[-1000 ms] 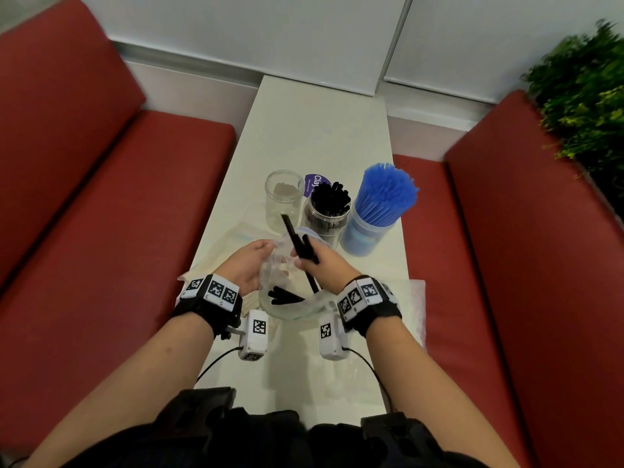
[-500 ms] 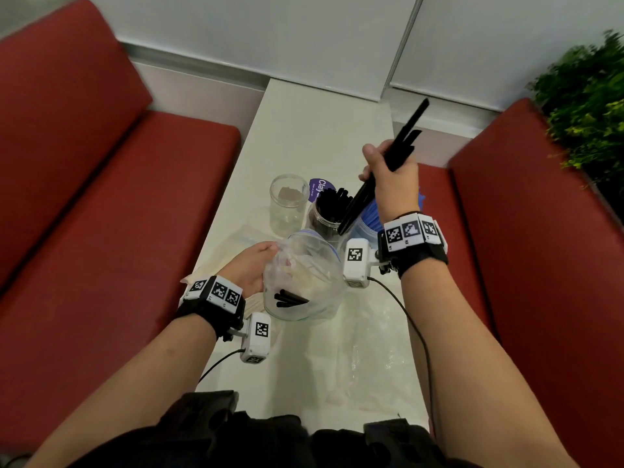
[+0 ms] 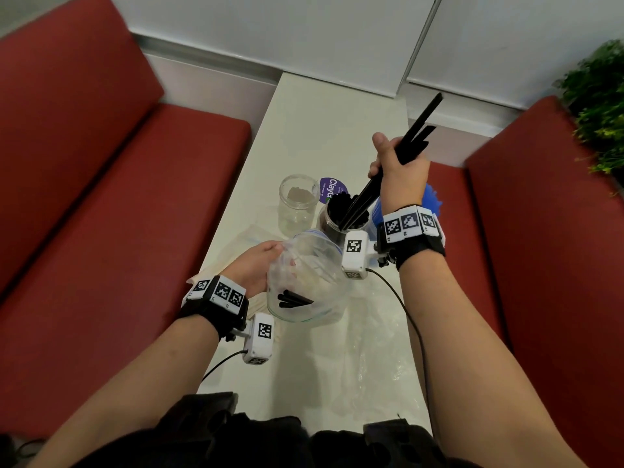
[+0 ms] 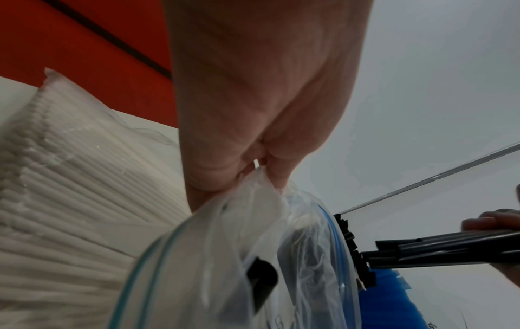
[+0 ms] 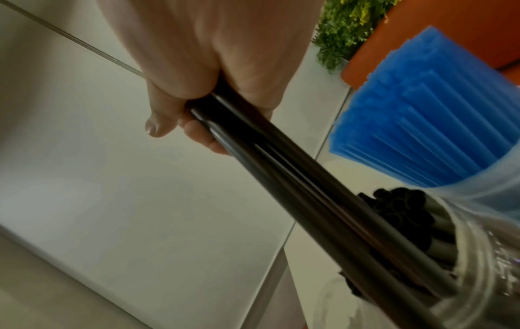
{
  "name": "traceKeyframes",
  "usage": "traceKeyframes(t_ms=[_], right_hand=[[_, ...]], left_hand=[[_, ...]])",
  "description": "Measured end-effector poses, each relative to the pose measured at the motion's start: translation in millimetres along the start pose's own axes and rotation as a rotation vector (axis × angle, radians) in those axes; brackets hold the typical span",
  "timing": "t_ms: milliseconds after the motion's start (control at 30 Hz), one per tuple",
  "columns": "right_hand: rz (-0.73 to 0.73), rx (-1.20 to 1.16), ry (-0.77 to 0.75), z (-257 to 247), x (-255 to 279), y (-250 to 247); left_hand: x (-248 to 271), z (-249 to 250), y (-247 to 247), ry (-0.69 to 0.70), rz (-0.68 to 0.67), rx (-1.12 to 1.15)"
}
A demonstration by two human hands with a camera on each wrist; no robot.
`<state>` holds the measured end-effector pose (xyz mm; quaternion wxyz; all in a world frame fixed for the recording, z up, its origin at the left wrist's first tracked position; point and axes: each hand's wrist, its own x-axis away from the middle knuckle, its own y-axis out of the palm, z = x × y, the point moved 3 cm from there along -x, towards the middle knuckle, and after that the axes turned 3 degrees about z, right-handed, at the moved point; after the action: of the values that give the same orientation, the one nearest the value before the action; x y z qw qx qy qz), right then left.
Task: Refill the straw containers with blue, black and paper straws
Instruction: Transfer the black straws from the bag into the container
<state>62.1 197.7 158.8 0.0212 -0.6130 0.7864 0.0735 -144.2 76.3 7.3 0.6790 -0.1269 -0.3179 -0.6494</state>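
Since a second ago the right hand has risen out of the bag with a fistful of black straws — their lower ends now dip into the middle jar, which already stands packed with black straws. Fingers are wrapped tight round the bundle. The left hand stays where it was, pinching the bag's rim; a few black straws remain at the bag's bottom. Left of the middle jar stands an empty jar, right of it the blue straws in their container. Paper straws lie on the table beside the left hand.
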Motion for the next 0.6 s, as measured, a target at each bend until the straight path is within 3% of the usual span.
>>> traceKeyframes(t_ms=[267, 600], right_hand=[[0.045, -0.012, 0.049, 18.4, -6.3, 0.1], [0.152, -0.067, -0.02, 5.2, -25.5, -6.4]], left_hand=[[-8.1, -0.4, -0.6, -0.01, -0.017, 0.036], [-13.9, -2.5, -1.3, -0.014, -0.003, 0.025]])
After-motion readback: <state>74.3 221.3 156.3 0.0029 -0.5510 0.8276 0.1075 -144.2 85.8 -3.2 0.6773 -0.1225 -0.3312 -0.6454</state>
